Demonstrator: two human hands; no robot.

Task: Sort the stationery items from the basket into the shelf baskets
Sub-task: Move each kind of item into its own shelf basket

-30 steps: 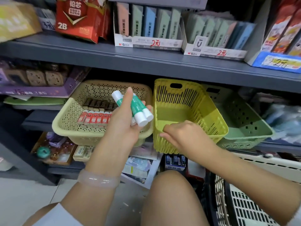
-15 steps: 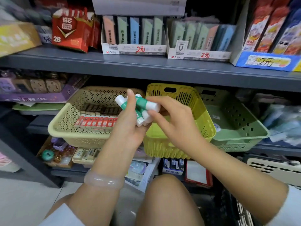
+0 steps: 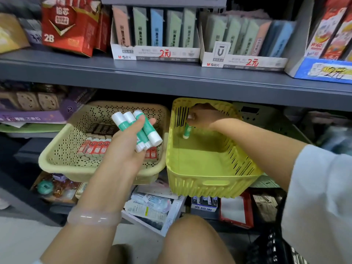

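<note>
- While the grey shelf spans the whole width of the frame, its upper board carries boxes of pastel notebooks at top centre and a red 2B box at upper left.
- Centre right, and there's the yellow slatted basket, its floor bare but for one item at the back.
- Left of it, just beside, sits the beige perforated basket, rows of small red-and-white packs lying inside.
- Right arm reaches in from the right edge; the right hand is deep in the yellow basket, fingers pinching the top of a single glue stick that stands upright near the far left corner.
- Left hand, centre frame over the beige basket, grips a bundle of green-and-white glue sticks, caps pointing to the upper left.
- A pale bangle circles the left wrist, lower left.
</note>
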